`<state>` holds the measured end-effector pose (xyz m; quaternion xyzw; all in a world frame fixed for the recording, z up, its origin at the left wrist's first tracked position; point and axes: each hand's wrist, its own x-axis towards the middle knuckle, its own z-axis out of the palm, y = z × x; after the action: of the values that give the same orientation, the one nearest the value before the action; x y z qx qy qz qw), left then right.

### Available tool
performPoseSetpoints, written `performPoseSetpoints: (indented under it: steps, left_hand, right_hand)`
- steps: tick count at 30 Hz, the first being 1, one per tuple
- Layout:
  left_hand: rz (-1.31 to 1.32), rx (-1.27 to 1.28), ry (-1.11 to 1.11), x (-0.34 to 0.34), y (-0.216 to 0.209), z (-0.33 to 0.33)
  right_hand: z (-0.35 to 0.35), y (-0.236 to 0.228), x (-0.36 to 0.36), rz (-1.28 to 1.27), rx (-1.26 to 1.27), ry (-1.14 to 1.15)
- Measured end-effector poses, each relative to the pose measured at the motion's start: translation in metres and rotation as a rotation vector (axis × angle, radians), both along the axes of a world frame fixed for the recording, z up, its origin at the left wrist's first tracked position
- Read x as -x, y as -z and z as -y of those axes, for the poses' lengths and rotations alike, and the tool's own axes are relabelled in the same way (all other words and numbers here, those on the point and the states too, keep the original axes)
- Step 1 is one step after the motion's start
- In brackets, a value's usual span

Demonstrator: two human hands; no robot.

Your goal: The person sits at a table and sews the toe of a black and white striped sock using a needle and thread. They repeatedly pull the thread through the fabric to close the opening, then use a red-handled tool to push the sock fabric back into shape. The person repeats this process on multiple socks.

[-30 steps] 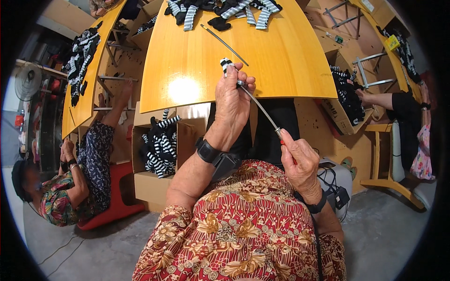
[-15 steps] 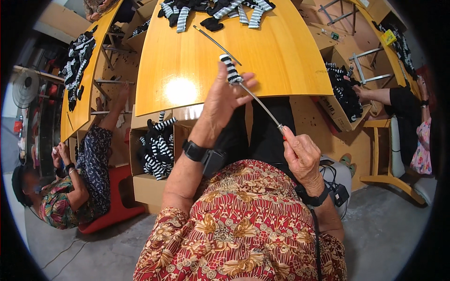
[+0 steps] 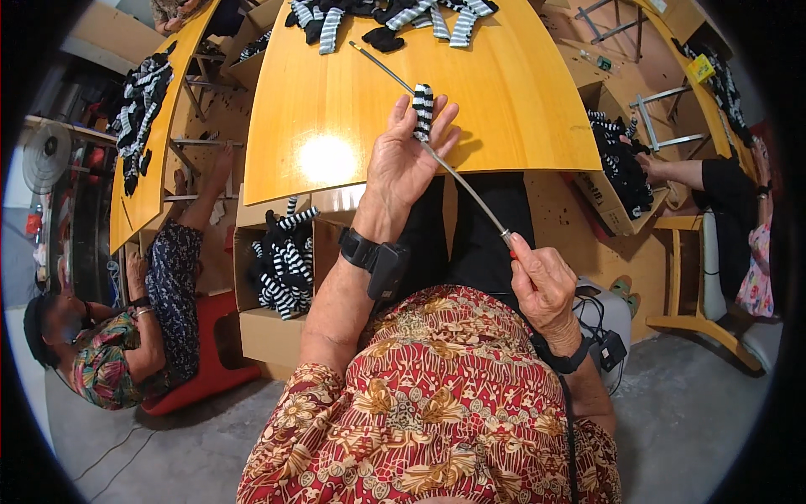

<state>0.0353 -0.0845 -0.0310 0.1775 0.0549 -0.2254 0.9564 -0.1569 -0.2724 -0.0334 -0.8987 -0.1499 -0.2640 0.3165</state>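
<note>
My right hand (image 3: 546, 286) is closed round the handle end of a thin metal rod (image 3: 467, 191), with a bit of red showing at the fingers. The rod slants up and left to a small black-and-white striped knitted tube (image 3: 422, 113). Its tip meets the tube's lower end; how far it goes inside is hidden. Palm up, my left hand (image 3: 403, 160) has its fingers spread behind the tube, which rests against them beside the thumb. Another dark metal rod (image 3: 379, 65) lies on the yellow table (image 3: 504, 109), partly covered by the tube and hand.
Striped and black knitted pieces (image 3: 386, 17) lie piled at the table's far edge. A cardboard box (image 3: 277, 336) of striped pieces stands at left, another box (image 3: 630, 220) at right. Co-workers sit on both sides, one on a red chair (image 3: 201, 361).
The striped tube has swung from leaning left to nearly upright and lies lower against my left fingers, which have opened upward. My right hand has barely moved. The left co-worker's hands have come down.
</note>
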Motion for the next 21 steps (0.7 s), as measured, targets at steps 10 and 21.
performPoseSetpoints:
  steps: [10, 21]
  left_hand:
    - [0.114, -0.224, 0.151, 0.019, -0.003, -0.008]
    - [0.264, -0.408, 0.296, 0.007, -0.016, -0.037]
  right_hand:
    - [0.001, -0.006, -0.005, -0.055, -0.077, 0.075]
    - [0.020, -0.036, 0.002, -0.051, -0.004, -0.008]
